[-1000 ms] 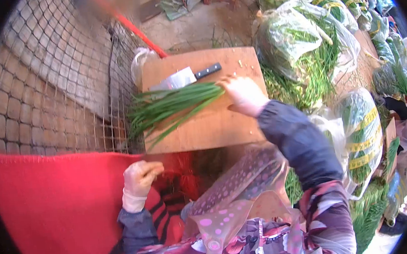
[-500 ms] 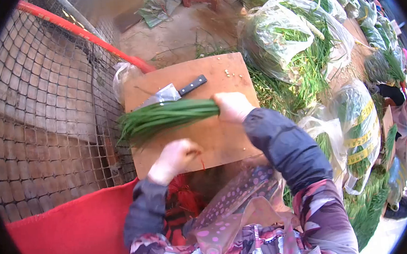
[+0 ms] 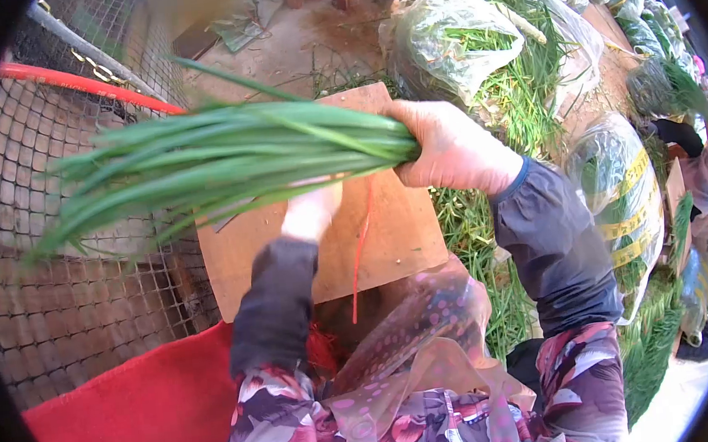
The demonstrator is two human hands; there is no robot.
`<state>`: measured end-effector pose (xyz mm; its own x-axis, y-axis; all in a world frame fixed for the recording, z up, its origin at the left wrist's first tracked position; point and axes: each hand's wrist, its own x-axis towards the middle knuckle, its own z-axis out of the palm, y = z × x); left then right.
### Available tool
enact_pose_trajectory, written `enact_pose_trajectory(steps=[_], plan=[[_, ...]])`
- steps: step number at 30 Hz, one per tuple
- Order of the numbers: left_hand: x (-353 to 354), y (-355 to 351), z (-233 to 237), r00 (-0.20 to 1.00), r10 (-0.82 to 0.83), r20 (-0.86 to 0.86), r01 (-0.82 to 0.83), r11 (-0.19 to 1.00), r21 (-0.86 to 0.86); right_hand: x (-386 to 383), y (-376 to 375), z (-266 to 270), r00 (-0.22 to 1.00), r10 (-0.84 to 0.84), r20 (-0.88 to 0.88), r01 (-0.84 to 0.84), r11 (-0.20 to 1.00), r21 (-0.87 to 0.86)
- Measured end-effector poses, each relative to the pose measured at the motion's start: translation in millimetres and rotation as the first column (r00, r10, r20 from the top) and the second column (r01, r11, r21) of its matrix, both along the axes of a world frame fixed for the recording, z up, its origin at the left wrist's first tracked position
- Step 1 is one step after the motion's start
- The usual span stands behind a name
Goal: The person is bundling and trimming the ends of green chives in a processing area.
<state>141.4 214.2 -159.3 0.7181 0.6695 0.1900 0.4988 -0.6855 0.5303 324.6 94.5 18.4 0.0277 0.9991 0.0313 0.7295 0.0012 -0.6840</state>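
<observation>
A long bunch of green stalks [image 3: 232, 152] is raised above the wooden board [image 3: 397, 234], its loose ends fanned out to the left and blurred. My right hand [image 3: 452, 143] is wrapped round the bunch's right end. Under the bunch is my left hand [image 3: 316, 210], its fingers mostly hidden behind the stalks. A thin red string [image 3: 362, 245] hangs down close to the right of my left hand, across the board's near edge. The stalks cover most of the board's far left part, and the knife cannot be made out.
Wire mesh [image 3: 61, 302] with a red bar [image 3: 94, 90] stands on the left, above a red cloth [image 3: 144, 412]. Plastic bags of greens [image 3: 456, 38] lie at the upper right, and another wrapped bag [image 3: 623, 200] sits right of my right arm. Loose stalks [image 3: 480, 294] lie beside the board.
The bunch has been lifted off the board towards the camera, in my right hand. My left hand has moved up beneath it. More of the red string now shows.
</observation>
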Motion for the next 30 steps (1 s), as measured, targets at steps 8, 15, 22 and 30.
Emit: enact_pose_trajectory(steps=[8, 15, 22, 30], plan=[[-32, -144, 10, 0.971, -0.159, -0.178, 0.183, 0.975, 0.127, 0, -41, -148, 0.939, 0.082, 0.334, 0.024, 0.953, -0.303], [-21, -143, 35, 0.984, -0.177, -0.011, 0.177, 0.973, 0.145, 18, -19, -134, 0.904, 0.095, 0.417, 0.024, 0.962, -0.272], [6, -71, 51, 0.966, -0.179, -0.185, 0.226, 0.934, 0.277, 81, -102, -165, 0.378, -0.567, -0.732, 0.598, 0.753, -0.274], [15, -69, -6, 0.914, -0.162, -0.373, 0.272, 0.925, 0.264, 13, -74, -203, 0.447, -0.540, -0.713, 0.542, 0.798, -0.264]])
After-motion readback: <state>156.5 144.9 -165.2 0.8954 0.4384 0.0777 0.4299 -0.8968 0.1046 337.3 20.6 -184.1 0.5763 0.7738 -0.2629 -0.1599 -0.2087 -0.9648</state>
